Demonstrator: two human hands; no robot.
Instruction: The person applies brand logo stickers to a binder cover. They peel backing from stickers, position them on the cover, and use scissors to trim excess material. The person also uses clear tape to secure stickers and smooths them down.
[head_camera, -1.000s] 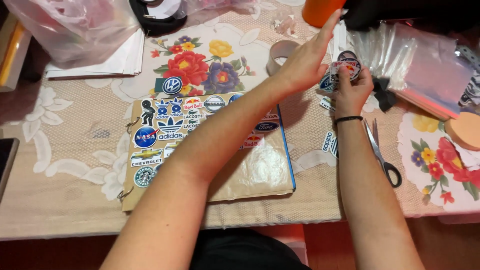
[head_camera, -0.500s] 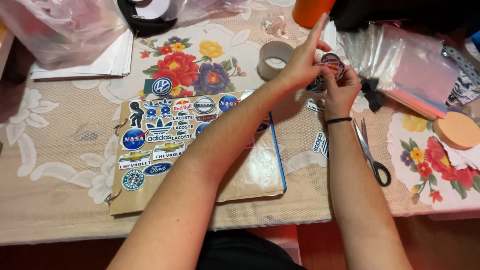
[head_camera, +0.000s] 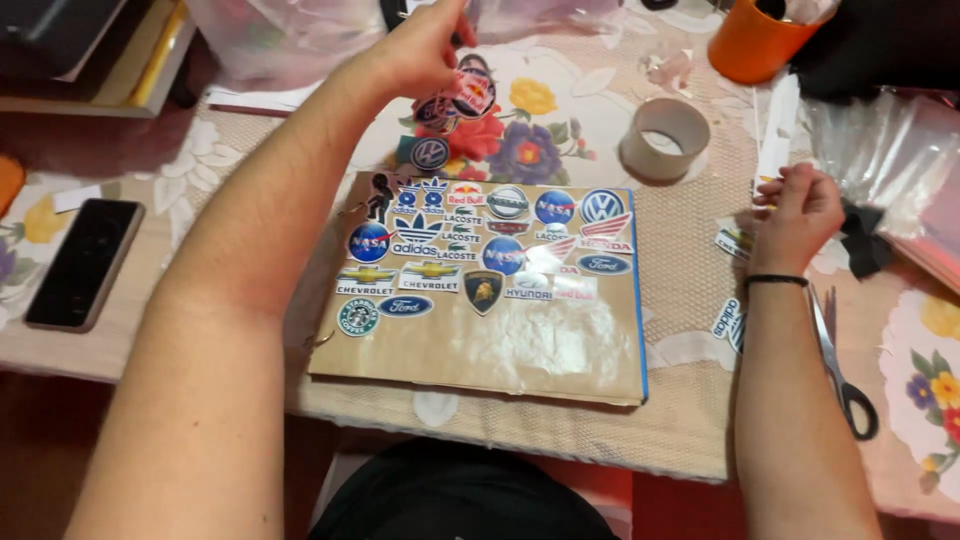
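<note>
A brown board (head_camera: 520, 345) covered in clear film lies in front of me, its upper half filled with several colourful logo stickers. My left hand (head_camera: 425, 45) is raised beyond the board's far left corner and pinches a few round stickers (head_camera: 455, 98) that hang from its fingers. My right hand (head_camera: 797, 210) rests on the table to the right of the board, fingers curled around a small piece I cannot make out. Loose stickers (head_camera: 728, 318) lie beside that wrist.
A tape roll (head_camera: 664, 137) stands behind the board, an orange cup (head_camera: 755, 45) farther back. Scissors (head_camera: 838, 365) lie right of my right forearm. Clear plastic bags (head_camera: 880, 150) sit at right, a black phone (head_camera: 85, 262) at left. A floral cloth (head_camera: 560, 130) covers the table.
My left hand has swung from the right side, where it met my right hand, across to the far left, carrying stickers. The view shifted right to left; my right hand stayed near the bags.
</note>
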